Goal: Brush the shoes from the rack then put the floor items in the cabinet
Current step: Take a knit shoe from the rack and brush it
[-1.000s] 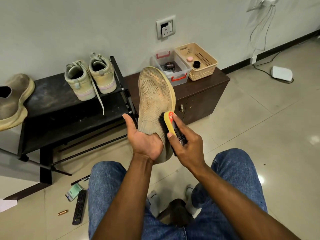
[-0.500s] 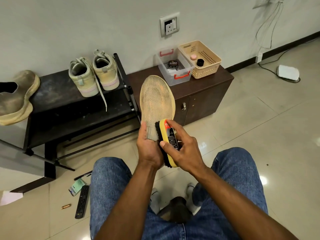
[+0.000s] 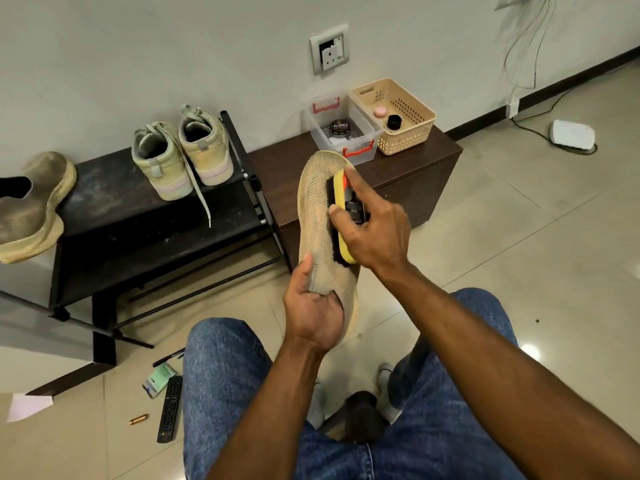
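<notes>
My left hand (image 3: 313,310) grips the heel end of a tan mesh slip-on shoe (image 3: 317,192), held upright with its toe pointing away from me. My right hand (image 3: 372,226) holds a yellow-backed brush (image 3: 341,216) whose black bristles press against the shoe's upper. A pair of pale sneakers (image 3: 181,155) and one dusty tan shoe (image 3: 33,206) sit on the black shoe rack (image 3: 114,209). On the floor at lower left lie a black remote (image 3: 169,408), a pen (image 3: 168,356), a green card pack (image 3: 157,379) and a small copper cylinder (image 3: 138,419). The brown cabinet (image 3: 429,178) stands behind the shoe.
On the cabinet top stand a clear box (image 3: 343,133) holding a polish tin and a beige basket (image 3: 394,116). A wall socket (image 3: 329,51) is above them. A white device (image 3: 571,135) with a cable lies on the tiles at right. My knees in jeans fill the foreground.
The brush has moved from the shoe's heel end up toward its toe. The shoe now sits slightly lower and more to the right in view.
</notes>
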